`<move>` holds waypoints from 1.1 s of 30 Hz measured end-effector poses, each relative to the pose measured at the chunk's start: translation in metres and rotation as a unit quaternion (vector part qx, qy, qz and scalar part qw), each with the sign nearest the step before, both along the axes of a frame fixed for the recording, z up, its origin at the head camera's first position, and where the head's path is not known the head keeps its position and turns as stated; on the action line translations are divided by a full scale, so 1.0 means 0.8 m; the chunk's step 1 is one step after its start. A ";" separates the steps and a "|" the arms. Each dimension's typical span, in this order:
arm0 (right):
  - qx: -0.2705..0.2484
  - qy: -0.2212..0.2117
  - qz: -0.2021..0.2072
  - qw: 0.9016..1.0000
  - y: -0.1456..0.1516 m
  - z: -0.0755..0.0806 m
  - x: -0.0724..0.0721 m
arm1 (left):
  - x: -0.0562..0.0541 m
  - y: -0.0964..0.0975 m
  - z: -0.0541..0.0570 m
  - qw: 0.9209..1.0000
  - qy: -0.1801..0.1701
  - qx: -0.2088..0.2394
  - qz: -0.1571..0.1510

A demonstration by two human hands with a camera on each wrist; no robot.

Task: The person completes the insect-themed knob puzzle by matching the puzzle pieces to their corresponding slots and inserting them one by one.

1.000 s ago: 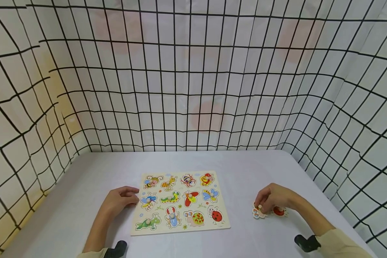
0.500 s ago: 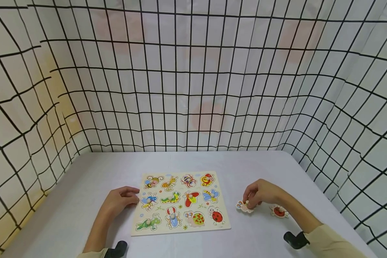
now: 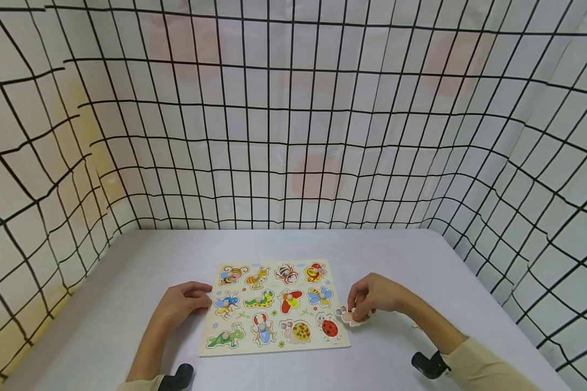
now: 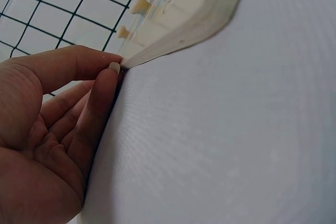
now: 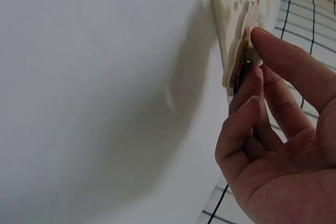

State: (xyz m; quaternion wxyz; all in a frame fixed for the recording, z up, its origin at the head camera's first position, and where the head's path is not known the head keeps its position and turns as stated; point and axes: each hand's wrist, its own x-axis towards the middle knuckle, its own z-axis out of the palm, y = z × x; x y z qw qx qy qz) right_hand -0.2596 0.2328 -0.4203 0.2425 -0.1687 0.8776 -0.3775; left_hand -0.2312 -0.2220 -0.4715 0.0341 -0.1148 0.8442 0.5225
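My right hand [image 3: 379, 293] pinches the small knob of a pale pinkish wooden puzzle piece [image 3: 350, 316], its scalloped edge showing in the right wrist view. The piece sits right at the right edge of a cream puzzle board [image 3: 244, 350] with painted insects. Several board pictures bear knobs, among them the green grasshopper [image 3: 225, 338] and the blue beetle [image 3: 262, 329]. No knob shows on the snail picture [image 3: 297, 330] or the ladybug picture [image 3: 329, 328]. My left hand [image 3: 182, 304] rests at the board's left edge, relaxed fingertips touching it in the left wrist view.
Another puzzle piece [image 3: 415, 326] lies on the white table, almost wholly hidden by the right forearm. White walls with a black grid [image 3: 288, 125] rise at the back and both sides. A black strap [image 3: 429, 365] is on the right wrist.
My right hand has carried the pinkish piece leftward from beside the red puzzle piece to the board's right edge. The forearm now covers most of the red piece. The left hand has not moved.
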 end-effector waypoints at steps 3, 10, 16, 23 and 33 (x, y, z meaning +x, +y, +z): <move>-0.007 -0.001 0.016 1.000 -0.015 0.000 0.004 | 0.000 0.000 0.001 1.000 -0.001 0.003 0.001; -0.006 0.015 0.045 0.999 -0.044 -0.003 0.009 | -0.002 -0.001 0.001 1.000 -0.001 0.007 0.002; 0.008 0.020 0.046 0.999 -0.066 -0.004 0.008 | -0.004 -0.001 0.003 1.000 0.003 0.004 0.002; -0.006 0.012 0.063 0.998 -0.085 -0.007 0.012 | -0.002 0.004 0.005 1.000 -0.005 0.005 0.006; 0.004 0.018 0.067 0.998 -0.110 -0.013 0.018 | -0.003 0.000 -0.004 1.000 -0.007 -0.006 0.009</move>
